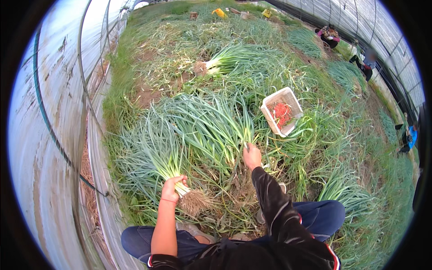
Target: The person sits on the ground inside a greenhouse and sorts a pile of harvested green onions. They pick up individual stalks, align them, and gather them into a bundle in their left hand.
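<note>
My left hand (171,189) is closed around the pale lower stalks of a bunch of green onions (172,163). Its brown, fibrous roots (194,202) stick out below the fist, and its long leaves fan away from me. At the base of another clump of green onions (249,130), my right hand (252,157) is curled around stalks. A small grey thing shows at those fingers, too little of it to name. Between the hands lies a thick pile of green onions (206,125), leaves pointing away and to the left.
Beyond my right hand, a tilted white plastic basket (270,118) holds red ties or strips (281,113). A gathered bundle of green onions (233,60) lies farther off. Plastic greenhouse sheeting (50,135) rises at left. Several people crouch along the right side, including one person (329,35).
</note>
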`<state>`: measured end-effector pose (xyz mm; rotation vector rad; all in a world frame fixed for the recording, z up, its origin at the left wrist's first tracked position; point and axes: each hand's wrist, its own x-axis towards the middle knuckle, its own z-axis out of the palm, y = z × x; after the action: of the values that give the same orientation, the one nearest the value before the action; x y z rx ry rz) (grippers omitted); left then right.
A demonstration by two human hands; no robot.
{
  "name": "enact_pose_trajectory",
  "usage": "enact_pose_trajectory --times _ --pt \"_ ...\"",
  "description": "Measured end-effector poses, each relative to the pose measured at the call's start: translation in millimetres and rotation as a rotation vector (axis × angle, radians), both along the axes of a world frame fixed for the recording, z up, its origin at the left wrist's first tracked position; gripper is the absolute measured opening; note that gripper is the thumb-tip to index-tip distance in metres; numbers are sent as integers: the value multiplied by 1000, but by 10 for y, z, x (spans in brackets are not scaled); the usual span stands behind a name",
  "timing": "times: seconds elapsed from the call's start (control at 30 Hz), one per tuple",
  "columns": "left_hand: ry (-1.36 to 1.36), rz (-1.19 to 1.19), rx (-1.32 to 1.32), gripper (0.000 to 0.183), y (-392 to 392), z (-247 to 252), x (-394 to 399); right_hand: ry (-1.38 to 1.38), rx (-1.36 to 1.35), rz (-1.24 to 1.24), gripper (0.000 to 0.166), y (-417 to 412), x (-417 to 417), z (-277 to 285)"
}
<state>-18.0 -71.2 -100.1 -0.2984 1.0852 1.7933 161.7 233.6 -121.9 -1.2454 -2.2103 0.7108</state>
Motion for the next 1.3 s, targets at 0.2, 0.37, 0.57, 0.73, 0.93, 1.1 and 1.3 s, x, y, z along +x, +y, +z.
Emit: enact_pose_trajectory --times 0.2,0.37,0.57,0.73,0.93,1.1,1.3 --pt "2 35 -15 15 117 41 79 361 -640 168 35 -804 -51 83" --pt "25 -17 21 16 287 119 153 346 -469 109 47 -810 -251 -356" --pt "-15 -20 66 17 173 188 216 107 -276 394 26 -1536 -172 410" --pt "42 -66 16 18 134 106 303 -8 -218 622 24 -1800 -78 212" --pt "82 99 48 17 -49 287 -46 -569 -125 390 22 -1320 629 -18" --pt "142 65 18 16 20 372 51 137 -435 528 42 -1132 407 445" --pt "33 4 85 15 158 288 190 272 -506 454 25 -1754 -257 355"
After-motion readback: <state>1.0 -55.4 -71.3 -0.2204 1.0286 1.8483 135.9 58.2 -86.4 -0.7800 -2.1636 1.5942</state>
